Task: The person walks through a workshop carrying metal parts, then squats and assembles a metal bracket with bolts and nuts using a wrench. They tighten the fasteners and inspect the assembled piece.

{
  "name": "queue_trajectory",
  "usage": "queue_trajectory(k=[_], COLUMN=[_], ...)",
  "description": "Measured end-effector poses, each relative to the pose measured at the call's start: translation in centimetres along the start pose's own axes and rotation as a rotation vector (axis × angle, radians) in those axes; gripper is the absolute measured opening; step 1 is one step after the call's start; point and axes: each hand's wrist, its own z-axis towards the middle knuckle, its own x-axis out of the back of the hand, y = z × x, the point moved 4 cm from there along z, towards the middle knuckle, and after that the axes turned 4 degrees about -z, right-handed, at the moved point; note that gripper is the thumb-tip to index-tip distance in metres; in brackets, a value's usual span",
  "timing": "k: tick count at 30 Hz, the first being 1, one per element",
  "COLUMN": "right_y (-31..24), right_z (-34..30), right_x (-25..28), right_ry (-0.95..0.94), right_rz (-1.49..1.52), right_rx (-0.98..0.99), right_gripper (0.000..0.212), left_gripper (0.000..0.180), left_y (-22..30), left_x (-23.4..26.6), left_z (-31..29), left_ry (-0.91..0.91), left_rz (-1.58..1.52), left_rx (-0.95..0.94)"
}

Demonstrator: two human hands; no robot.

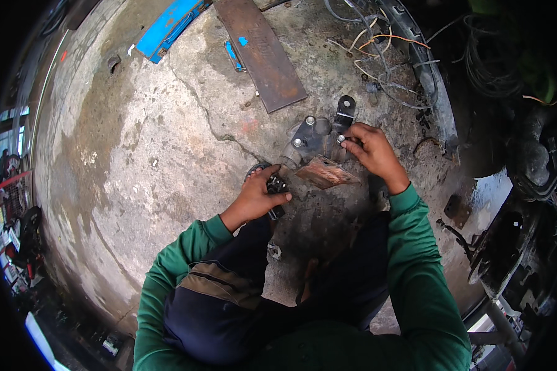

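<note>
My right hand (pixel 376 151) has its thumb and fingertips closed on a bolt (pixel 340 138) with a shiny hexagonal head, at the right side of a black bracket plate (pixel 309 139). Two more silver bolt heads show on that plate. A black tab (pixel 345 110) with a round hole sticks up beyond my right fingertips. To the left, my left hand (pixel 255 195) lies over a dark metal part (pixel 275 187), thumb and index finger spread apart. My other left fingers are partly hidden. Between the hands is a rusty, reddish-brown piece (pixel 328 172) against the bracket assembly.
A long brown metal plate (pixel 263 59) lies on the stained concrete ahead, near a blue metal case (pixel 173 28). Loose wires (pixel 384 55) tangle at the far right beside a long metal rail (pixel 436 105). Dark machine parts (pixel 507 241) crowd the right side.
</note>
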Motion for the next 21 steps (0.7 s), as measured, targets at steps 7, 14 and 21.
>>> queue_trajectory(k=[7,14,21], right_y=[-3.3,-5.4,-4.5], right_z=[-0.5,-1.2,-2.2], right_x=[-1.1,-2.9,-3.9], right_ry=[-0.025,-0.016,-0.014], right_rz=[-0.138,-0.271,-0.366], right_rx=[0.133,0.168,0.188], right_gripper=[0.028,0.025,0.019], left_gripper=[0.084,0.089,0.091], left_y=[-5.7,-6.6,-4.2], left_x=[-0.3,-0.2,0.0], left_z=[0.1,0.1,0.2], left_ry=[0.020,-0.005,-0.087], left_rz=[0.170,0.427,0.548], left_rx=[0.008,0.015,0.005])
